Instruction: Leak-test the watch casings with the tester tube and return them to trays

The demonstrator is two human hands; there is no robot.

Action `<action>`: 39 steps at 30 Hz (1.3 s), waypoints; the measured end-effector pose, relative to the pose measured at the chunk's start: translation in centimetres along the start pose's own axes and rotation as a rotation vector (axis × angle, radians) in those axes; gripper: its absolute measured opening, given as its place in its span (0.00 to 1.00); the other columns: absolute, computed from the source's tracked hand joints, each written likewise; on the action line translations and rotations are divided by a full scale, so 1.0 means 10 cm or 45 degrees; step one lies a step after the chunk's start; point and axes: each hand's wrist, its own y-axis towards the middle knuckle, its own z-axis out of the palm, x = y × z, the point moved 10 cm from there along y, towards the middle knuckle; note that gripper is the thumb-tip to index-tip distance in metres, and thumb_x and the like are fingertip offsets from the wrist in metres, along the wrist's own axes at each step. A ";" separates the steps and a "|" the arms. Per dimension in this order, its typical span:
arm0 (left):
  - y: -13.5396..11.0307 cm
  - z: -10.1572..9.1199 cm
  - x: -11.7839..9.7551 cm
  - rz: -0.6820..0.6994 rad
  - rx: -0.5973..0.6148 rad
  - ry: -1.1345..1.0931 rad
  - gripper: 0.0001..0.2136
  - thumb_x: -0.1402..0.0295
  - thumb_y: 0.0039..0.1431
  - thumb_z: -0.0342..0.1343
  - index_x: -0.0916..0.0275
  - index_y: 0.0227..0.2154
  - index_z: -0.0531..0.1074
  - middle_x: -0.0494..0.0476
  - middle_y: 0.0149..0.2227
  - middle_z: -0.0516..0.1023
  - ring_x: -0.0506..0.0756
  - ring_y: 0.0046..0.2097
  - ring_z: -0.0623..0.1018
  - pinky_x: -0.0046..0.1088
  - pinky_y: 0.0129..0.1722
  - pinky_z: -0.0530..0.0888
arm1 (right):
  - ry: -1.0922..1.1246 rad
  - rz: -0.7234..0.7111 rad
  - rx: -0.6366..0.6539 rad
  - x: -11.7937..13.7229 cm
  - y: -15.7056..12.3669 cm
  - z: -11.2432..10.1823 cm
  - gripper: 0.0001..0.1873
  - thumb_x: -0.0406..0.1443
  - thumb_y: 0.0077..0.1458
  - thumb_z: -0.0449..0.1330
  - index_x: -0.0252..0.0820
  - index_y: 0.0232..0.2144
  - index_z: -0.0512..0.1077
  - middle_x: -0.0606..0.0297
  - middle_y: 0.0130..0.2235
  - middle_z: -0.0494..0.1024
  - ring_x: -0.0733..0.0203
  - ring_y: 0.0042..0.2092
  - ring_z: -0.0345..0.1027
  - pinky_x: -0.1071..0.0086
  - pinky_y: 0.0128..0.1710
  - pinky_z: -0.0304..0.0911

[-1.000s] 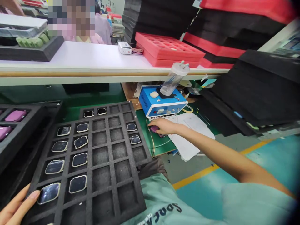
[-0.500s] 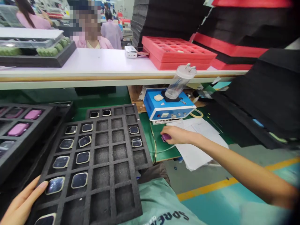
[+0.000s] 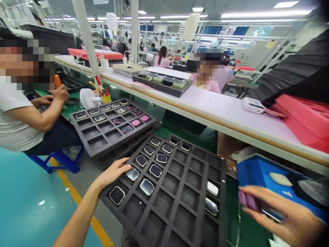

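Recorded on a factory floor under strip lights, alongside a long white workbench (image 3: 226, 120). Noted at far left: one seated co-worker (image 3: 20, 127), hands separate from those under inspection. Observed in the foreground: a black foam tray (image 3: 164, 209) divided into square pockets, with a second tray (image 3: 88, 144) of the same kind lying just beyond it, nearer the co-worker. Found in the near pockets: rounded-square glossy pieces (image 3: 147, 187), each seated singly.

Left hand (image 3: 111, 173) found resting on the black foam tray, fingers spread and released, tips just beside one glossy piece, gripping nothing. Right hand (image 3: 280, 214) found at the right of the view, fingers curled closed around a purple case (image 3: 248, 200), held up in front of a blue box (image 3: 259, 171). Case partly blurred and partly covered by the fingers; thumb position impossible to confirm.

Case judged light, stiff and smooth-shelled, hence liable to slip and scuff. Safest hold judged to be by the opposing side edges, with fingertips kept off any face. Foam tray judged light and flexible, best supported from beneath rather than by one corner.
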 end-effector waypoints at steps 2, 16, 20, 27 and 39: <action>0.02 0.00 0.06 0.035 0.023 -0.015 0.35 0.44 0.50 0.66 0.63 0.56 0.77 0.64 0.55 0.83 0.68 0.57 0.80 0.47 0.59 0.75 | 0.143 -0.292 0.075 1.00 0.83 0.05 0.21 0.40 0.60 0.65 0.59 0.55 0.76 0.59 0.53 0.83 0.48 0.53 0.80 0.58 0.53 0.77; 0.07 -0.04 0.17 0.199 0.014 -0.028 0.24 0.58 0.55 0.64 0.62 0.53 0.80 0.61 0.58 0.81 0.66 0.57 0.79 0.44 0.61 0.72 | 0.186 -1.012 0.754 4.25 3.08 1.90 0.27 0.31 0.50 0.76 0.35 0.53 0.81 0.56 0.47 0.86 0.51 0.48 0.79 0.65 0.49 0.68; 0.10 -0.08 0.24 0.122 -0.046 -0.006 0.30 0.54 0.52 0.66 0.64 0.56 0.78 0.65 0.63 0.77 0.69 0.62 0.76 0.46 0.66 0.67 | 0.307 -1.155 0.799 4.56 2.89 2.03 0.25 0.31 0.53 0.74 0.37 0.54 0.79 0.56 0.52 0.85 0.52 0.53 0.77 0.65 0.54 0.66; 0.17 0.03 0.11 0.036 0.093 0.035 0.40 0.42 0.55 0.62 0.66 0.63 0.69 0.67 0.56 0.82 0.69 0.54 0.82 0.46 0.55 0.77 | 0.363 -0.815 0.414 3.25 2.80 1.19 0.18 0.33 0.63 0.66 0.38 0.54 0.76 0.57 0.52 0.82 0.56 0.51 0.75 0.63 0.53 0.67; 0.10 -0.22 -0.67 0.176 -0.427 1.650 0.32 0.45 0.67 0.39 0.58 0.60 0.75 0.69 0.48 0.85 0.76 0.41 0.85 0.55 0.39 0.78 | -0.242 -0.173 0.521 1.87 2.05 1.54 0.04 0.29 0.58 0.68 0.37 0.38 0.78 0.54 0.48 0.83 0.46 0.56 0.72 0.61 0.49 0.73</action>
